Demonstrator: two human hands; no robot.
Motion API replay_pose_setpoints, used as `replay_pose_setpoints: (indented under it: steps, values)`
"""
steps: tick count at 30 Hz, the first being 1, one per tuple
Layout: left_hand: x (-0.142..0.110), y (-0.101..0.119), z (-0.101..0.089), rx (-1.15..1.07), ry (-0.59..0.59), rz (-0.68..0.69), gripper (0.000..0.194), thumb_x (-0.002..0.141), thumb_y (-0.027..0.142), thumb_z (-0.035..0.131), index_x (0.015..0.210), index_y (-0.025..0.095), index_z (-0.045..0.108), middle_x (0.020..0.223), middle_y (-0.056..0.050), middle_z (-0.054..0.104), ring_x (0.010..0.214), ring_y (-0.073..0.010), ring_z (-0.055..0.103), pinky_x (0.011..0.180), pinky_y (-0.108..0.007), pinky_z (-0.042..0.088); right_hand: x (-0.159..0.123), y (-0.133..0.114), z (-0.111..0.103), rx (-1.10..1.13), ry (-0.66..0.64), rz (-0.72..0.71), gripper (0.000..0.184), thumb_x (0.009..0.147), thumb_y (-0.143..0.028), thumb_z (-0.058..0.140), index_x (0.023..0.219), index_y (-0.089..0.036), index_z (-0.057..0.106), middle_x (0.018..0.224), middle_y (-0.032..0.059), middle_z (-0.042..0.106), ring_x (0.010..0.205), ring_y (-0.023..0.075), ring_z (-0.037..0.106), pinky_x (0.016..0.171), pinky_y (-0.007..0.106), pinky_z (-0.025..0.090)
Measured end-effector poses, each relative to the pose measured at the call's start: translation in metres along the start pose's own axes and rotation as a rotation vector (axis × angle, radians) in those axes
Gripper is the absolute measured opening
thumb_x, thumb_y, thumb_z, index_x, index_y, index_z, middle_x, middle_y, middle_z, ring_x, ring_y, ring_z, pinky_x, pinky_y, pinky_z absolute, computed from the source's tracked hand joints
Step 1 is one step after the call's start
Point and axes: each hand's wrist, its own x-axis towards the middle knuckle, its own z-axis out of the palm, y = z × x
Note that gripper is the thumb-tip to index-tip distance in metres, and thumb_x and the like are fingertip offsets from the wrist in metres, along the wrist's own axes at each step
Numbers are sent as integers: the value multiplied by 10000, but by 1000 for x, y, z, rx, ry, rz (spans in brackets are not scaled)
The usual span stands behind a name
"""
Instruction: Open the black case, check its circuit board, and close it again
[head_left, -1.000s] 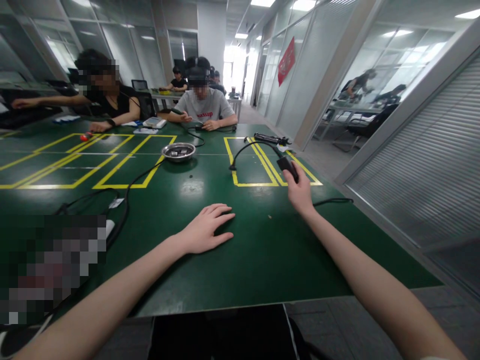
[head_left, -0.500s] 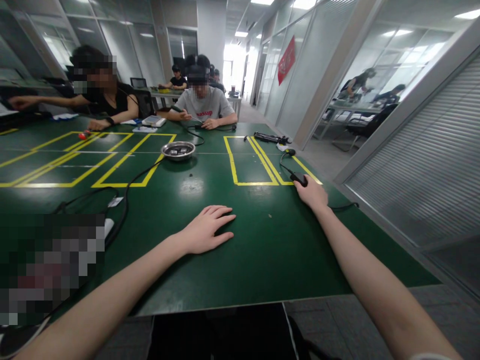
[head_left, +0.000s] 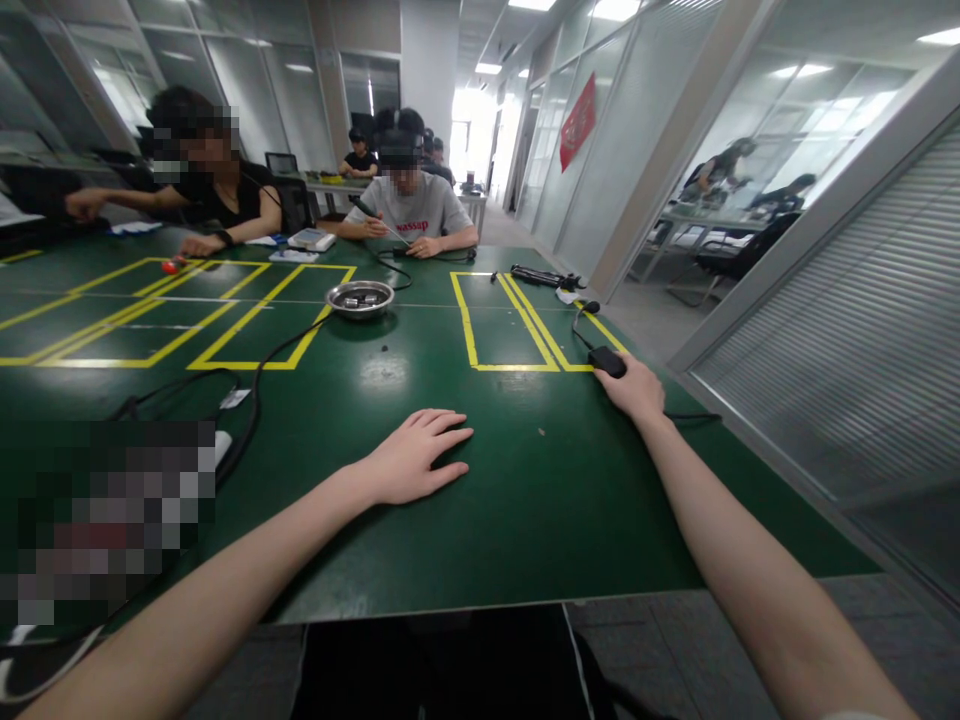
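My left hand (head_left: 420, 457) lies palm down on the green tabletop (head_left: 510, 510), fingers stretched and spread, holding nothing. Farther out on the right, my right hand (head_left: 634, 388) grips a small black box, like a power adapter (head_left: 607, 361), by its near end. A thin black cord runs from its far end to a rounded black plug-like piece (head_left: 591, 308). Another black cord (head_left: 694, 416) trails on the table to the right of my wrist. The fingers under the box are partly hidden.
Yellow tape outlines (head_left: 514, 367) mark the table. A metal bowl (head_left: 360, 299) holds small metal pieces. A folded black tripod-like object (head_left: 547, 277) lies at the far edge. Black cable (head_left: 256, 400) runs on the left. Two people sit across; one (head_left: 409, 205) holds a thin tool.
My right hand has drawn the black box slightly towards me and right, turning it so more of its top shows. The left hand stays flat in place.
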Motion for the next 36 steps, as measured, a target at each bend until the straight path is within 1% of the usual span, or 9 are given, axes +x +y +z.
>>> replay_pose_setpoints:
  steps: [4,10,16,19,22,25,27,30,36]
  values:
    - [0,-1,1,-3,3,7,464,1038,428,574,1451,218,591,1556,-136,545,1456,-304,471,1213,-510,373,1,-1,-2,73,38,46,546,815,-473,728,1271,-170,739,1278,173,670,1102,329,697,949,411,544]
    - [0,-1,1,8,-10,0,489,1037,437,574,1459,191,584,1564,-144,536,1460,-307,467,1224,-507,365,1,-6,-12,148,69,112,490,885,-451,659,1243,-129,745,1130,179,751,1071,341,697,911,419,537]
    - [-1,0,1,7,0,8,479,1037,441,571,1461,218,586,1567,-131,538,1463,-307,469,1228,-508,366,0,-6,-19,156,65,189,455,990,-374,472,1248,-109,737,696,121,746,906,327,737,835,397,538]
    - [-1,-1,1,13,-1,6,484,1038,439,569,1463,208,584,1565,-137,539,1464,-310,467,1227,-512,367,0,-5,-20,151,39,206,432,980,-342,482,1231,-107,743,627,99,725,853,321,745,821,382,537]
    - [0,-1,1,21,5,10,478,1040,442,567,1461,218,586,1562,-131,543,1461,-306,471,1224,-514,372,0,-5,-21,143,21,212,478,949,-345,551,1326,-86,690,701,108,752,842,323,747,841,396,538]
    - [1,1,1,24,0,10,479,1037,436,576,1456,205,591,1558,-138,546,1460,-307,475,1225,-509,375,0,-5,-20,134,36,197,567,923,-377,604,1427,-117,618,952,144,787,918,320,743,897,419,535]
    - [1,2,1,23,1,9,479,1035,431,581,1453,197,594,1555,-142,549,1458,-309,477,1224,-507,377,0,-5,-18,115,67,123,556,889,-431,653,1371,-154,663,1132,162,762,1017,323,721,928,427,536]
    - [0,2,0,23,3,7,480,1036,433,578,1454,199,594,1556,-140,549,1455,-311,480,1223,-515,380,1,-3,-14,63,92,2,458,823,-486,714,1157,-180,778,1282,167,707,1132,345,680,942,437,547]
    - [1,0,3,23,5,7,484,1038,439,568,1461,206,589,1562,-139,542,1461,-310,472,1224,-520,377,2,-3,-14,18,47,15,414,789,-538,729,1011,-207,839,1309,144,713,1093,367,710,865,440,579]
